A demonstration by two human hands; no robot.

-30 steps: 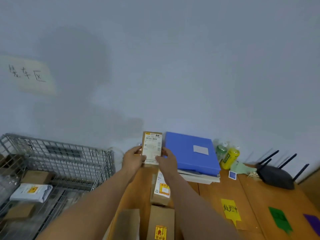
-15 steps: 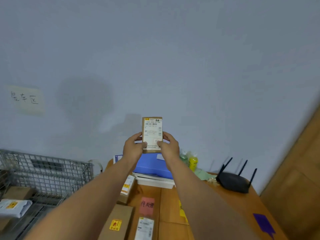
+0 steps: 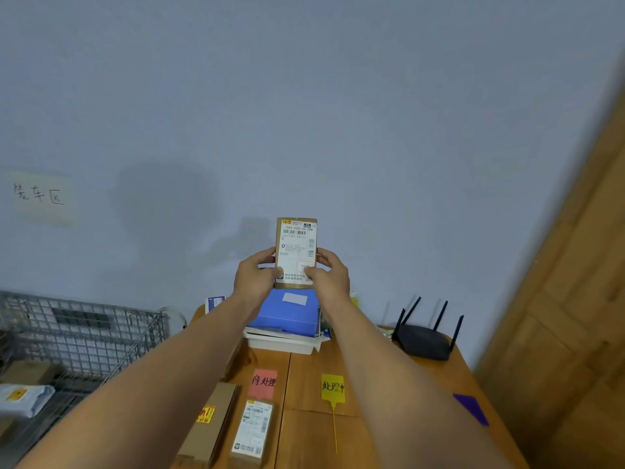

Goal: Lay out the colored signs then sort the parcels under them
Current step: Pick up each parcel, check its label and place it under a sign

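The left hand (image 3: 254,279) and the right hand (image 3: 329,279) each grip one side of a small brown parcel (image 3: 296,250), holding it upright above the table (image 3: 372,384). Below lie a red sign (image 3: 263,382) and a yellow sign (image 3: 332,388).

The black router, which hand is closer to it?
Right. The right hand grips the parcel up and left of the router; the left hand grips its other edge, farther away.

Parcel-sorting room: wire cage (image 3: 84,333) holding packages (image 3: 23,397), labelled boxes (image 3: 252,431) on a wooden table (image 3: 304,434).
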